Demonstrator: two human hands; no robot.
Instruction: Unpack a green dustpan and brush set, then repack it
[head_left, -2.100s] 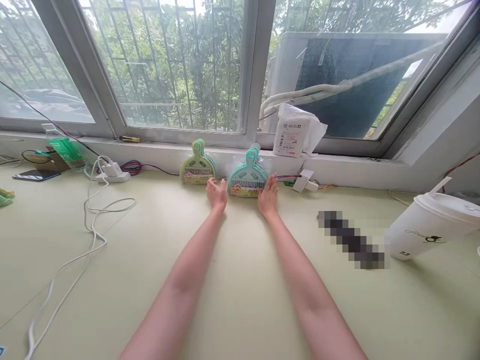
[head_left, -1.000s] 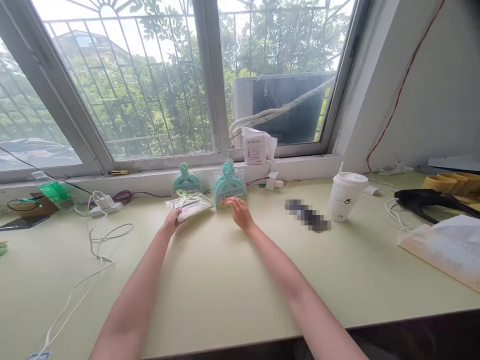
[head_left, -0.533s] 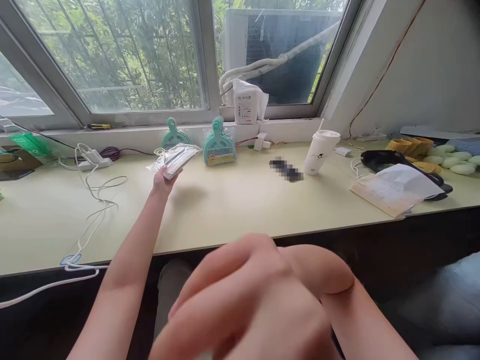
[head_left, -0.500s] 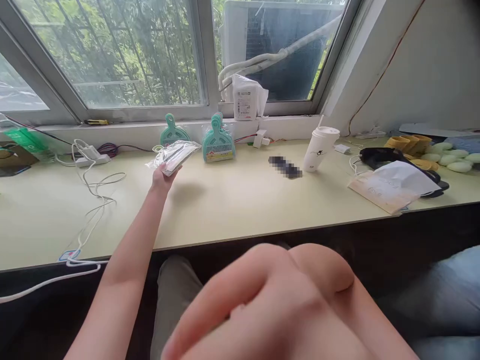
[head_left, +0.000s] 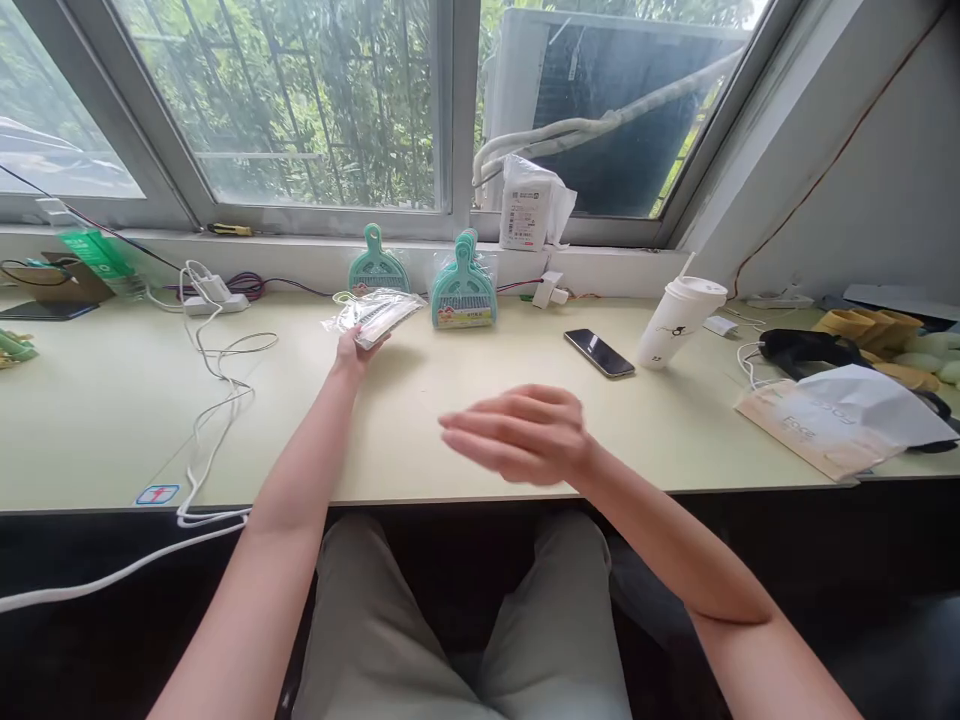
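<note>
My left hand [head_left: 360,350] holds a clear plastic-wrapped package [head_left: 384,314] over the back of the pale table, its fingers largely hidden by the plastic. Above the front part of the table is my right hand [head_left: 521,435], palm down and slightly blurred. Its fingers point left and lie pressed together; whether anything is under them is hidden. Behind the package stands a green dustpan-and-brush set [head_left: 377,262]. Several similar sets [head_left: 464,285] in plastic stand beside it, leaning against the window ledge.
A phone [head_left: 599,353] lies left of a white cup with a straw [head_left: 678,320]. White cables [head_left: 217,375] run across the table's left side. A paper bag [head_left: 840,420] and a black strap [head_left: 810,348] lie at right. A tissue pack [head_left: 527,212] sits on the ledge.
My right hand has moved away from close to the camera and is now over the table. The view has shifted, and my left hand still holds the package.
</note>
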